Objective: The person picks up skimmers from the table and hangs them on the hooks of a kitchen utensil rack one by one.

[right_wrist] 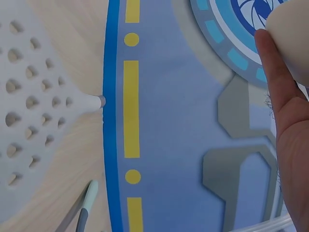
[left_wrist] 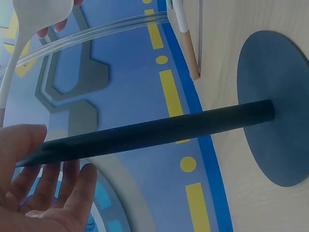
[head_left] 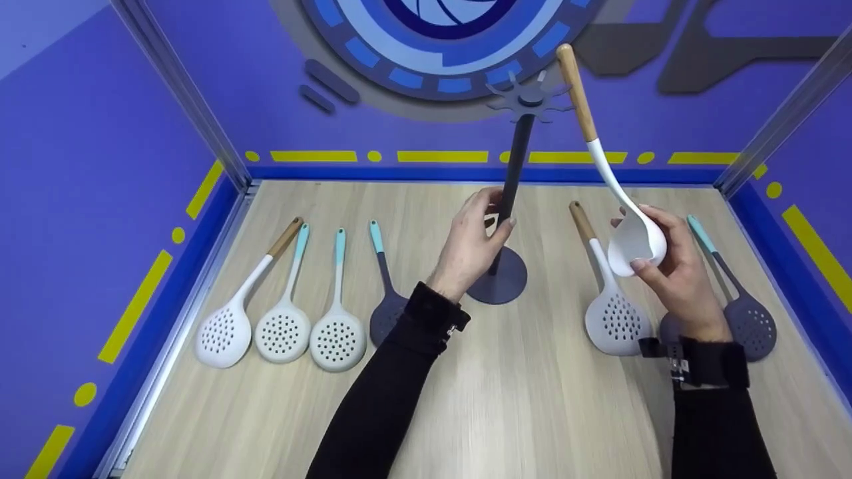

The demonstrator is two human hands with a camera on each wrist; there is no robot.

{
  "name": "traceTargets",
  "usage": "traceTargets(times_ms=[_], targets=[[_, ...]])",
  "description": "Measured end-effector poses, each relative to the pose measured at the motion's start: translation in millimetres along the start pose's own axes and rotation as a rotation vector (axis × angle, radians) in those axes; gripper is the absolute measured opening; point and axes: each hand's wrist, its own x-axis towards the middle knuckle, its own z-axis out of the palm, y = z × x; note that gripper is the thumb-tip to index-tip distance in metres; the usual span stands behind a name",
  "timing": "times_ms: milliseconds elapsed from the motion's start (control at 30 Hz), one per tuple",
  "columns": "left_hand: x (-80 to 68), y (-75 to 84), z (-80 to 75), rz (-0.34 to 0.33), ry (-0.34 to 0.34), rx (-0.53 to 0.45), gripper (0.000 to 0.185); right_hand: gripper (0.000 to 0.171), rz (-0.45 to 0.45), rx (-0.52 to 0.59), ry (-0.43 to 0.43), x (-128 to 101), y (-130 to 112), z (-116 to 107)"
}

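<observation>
A dark utensil stand (head_left: 514, 159) rises from a round base (head_left: 496, 283), with a ring of hooks (head_left: 530, 97) at its top. My left hand (head_left: 466, 246) holds its pole, thumb on one side and fingers on the other; the left wrist view shows the pole (left_wrist: 145, 135) between them. My right hand (head_left: 685, 283) grips a white ladle (head_left: 638, 245) by the bowl, raised above the table. The ladle's wooden handle (head_left: 578, 93) points up, its end beside the hooks. Part of the bowl (right_wrist: 292, 41) shows at the edge of the right wrist view.
Several skimmers lie on the table: a white wooden-handled one (head_left: 224, 336), two pale ones and a dark one (head_left: 386, 313) to the left. On the right are another white skimmer (head_left: 618, 322) and a dark one (head_left: 752, 326). Blue panels (head_left: 413, 133) enclose the back and sides.
</observation>
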Motion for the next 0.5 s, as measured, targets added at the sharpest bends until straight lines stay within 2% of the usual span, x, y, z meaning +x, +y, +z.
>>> traceTargets(times_ms=[233,367,500], targets=[[5.1,-2.7,6.1,0.021,0.035,-0.018,0.034,0.075,0.03,0.033,-0.009,-2,-7,-3],[5.1,-6.1,7.9,0.029,0.044,-0.038,0.034,0.075,0.074,0.054,-0.018,-3,-11,-5],[5.9,-8.8,8.4,0.044,0.048,-0.012,0.035,0.075,0.088,0.048,-0.032,-3,-12,-7]])
